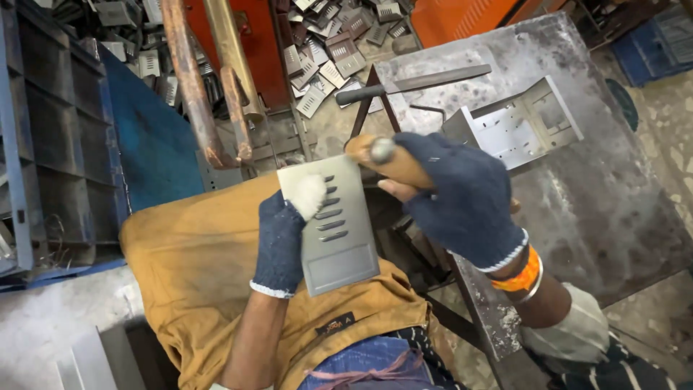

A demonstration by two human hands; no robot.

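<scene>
Hands in dark blue knit gloves work over the person's lap in the head view. The left hand (pixel 283 235) grasps a small grey metal plate (pixel 333 227) with a row of louvre slots, fingers wrapped round its left edge and the white-tipped thumb pressed on its face; the plate rests tilted on a mustard-yellow cloth (pixel 195 253) spread over the knees. The right hand (pixel 462 198) is clenched around a wooden tool handle (pixel 386 162) with a metal end cap, which sits just above the plate's top right corner; whatever the handle carries is hidden behind the glove. To the right stands a worn steel table (pixel 599 195), bearing a long flat file (pixel 415 83) with a dark handle and a bent sheet-metal bracket (pixel 516 126). Beyond, on the floor, lies a heap of similar louvred plates (pixel 339 50), and a blue crate (pixel 50 137) stands at the left.
</scene>
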